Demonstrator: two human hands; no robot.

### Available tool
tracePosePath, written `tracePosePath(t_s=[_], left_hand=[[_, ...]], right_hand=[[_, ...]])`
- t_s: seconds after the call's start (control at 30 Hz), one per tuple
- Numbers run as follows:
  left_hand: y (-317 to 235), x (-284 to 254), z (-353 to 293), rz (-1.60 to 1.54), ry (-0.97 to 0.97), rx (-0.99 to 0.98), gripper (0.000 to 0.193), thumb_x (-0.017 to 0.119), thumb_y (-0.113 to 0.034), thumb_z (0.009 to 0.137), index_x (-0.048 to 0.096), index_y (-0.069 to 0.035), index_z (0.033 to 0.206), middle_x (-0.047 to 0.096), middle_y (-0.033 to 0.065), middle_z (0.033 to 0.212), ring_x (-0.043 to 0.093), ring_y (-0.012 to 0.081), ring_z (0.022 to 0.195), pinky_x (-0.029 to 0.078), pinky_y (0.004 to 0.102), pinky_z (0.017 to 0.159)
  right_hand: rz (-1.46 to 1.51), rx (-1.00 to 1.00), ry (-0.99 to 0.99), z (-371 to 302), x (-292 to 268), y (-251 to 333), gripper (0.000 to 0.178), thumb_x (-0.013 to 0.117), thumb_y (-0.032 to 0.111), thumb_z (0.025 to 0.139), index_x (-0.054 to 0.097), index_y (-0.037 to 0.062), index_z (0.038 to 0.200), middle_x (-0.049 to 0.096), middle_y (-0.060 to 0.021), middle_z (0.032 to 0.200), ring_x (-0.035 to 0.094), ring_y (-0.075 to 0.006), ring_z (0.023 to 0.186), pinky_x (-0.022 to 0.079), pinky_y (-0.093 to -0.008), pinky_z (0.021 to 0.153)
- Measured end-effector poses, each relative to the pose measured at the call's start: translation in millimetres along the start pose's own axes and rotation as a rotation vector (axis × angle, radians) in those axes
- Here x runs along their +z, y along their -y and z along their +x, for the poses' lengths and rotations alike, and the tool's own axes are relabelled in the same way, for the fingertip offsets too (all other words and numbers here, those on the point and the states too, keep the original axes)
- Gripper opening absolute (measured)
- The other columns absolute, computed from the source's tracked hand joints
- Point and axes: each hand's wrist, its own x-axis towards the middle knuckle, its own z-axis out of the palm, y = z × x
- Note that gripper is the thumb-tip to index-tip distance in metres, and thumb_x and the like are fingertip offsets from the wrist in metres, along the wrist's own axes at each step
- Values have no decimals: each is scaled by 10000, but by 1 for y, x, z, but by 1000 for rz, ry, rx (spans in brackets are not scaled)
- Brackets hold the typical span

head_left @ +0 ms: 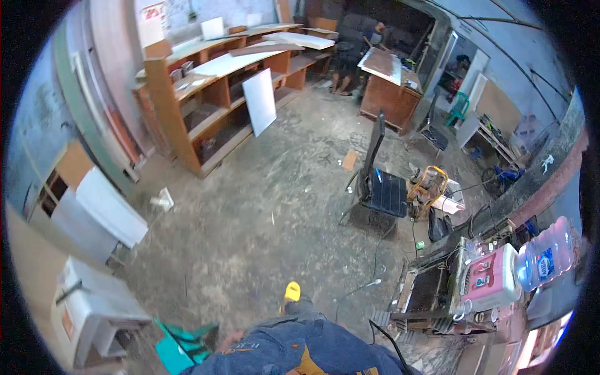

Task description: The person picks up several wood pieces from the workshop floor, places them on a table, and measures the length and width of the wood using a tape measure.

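At the lower edge, beside my dark blue shirt [281, 347], part of my left hand [229, 341] shows. It is blurred, and I cannot make out its fingers or anything in them. Nearest to it is a green plastic stool [177, 350], just to its left. My right hand is outside the picture. A yellow shoe [292, 291] on my foot stands on the concrete floor [244, 250].
Wooden shelving [215, 115] with a leaning white board [259, 102] stands far left. A black chair [383, 192] and a yellow-framed machine [428, 187] are to the right, above a pink water dispenser [490, 279]. A person [377, 36] is at the back by a wooden desk [389, 103].
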Motion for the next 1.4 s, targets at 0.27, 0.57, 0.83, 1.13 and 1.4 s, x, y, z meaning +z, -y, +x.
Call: tracePosePath(t_s=[0.27,0.57,0.83,1.13,1.4], left_hand=[[-6,-85,130,-809,184,-726,198,581,-208,857,703,-92,959,699,83,839,632,219,698,506,385,602],[-91,-204,433,-506,329,-359,221,580,-247,829,712,-70,837,694,129,790,653,265,734,510,407,634],[-180,-449,718,-276,-15,-253,381,532,-345,823,706,-19,729,683,221,772,693,336,816,524,443,730],[-208,-471,784,-852,-286,-270,306,585,-288,866,733,-75,1029,722,127,983,667,211,862,531,384,724],[-315,-371,688,-992,-265,-1016,421,669,-373,801,680,-59,1081,708,126,1018,658,262,953,509,416,823]], right_hand=[[392,245,-244,218,-231,72,284,610,239,844,707,-14,931,715,-113,838,694,-205,701,536,-351,600],[364,390,-396,414,-333,94,291,572,259,885,716,7,907,726,-123,864,702,-215,708,540,-339,610],[492,495,-174,499,-383,207,245,574,224,874,706,22,916,708,-121,815,677,-181,764,524,-316,669],[-11,-11,363,825,-529,322,253,560,236,906,683,26,975,691,-112,828,667,-174,746,516,-304,645],[-410,-425,629,1069,-541,588,263,548,247,935,663,29,1027,676,-104,840,657,-168,729,509,-292,624]])
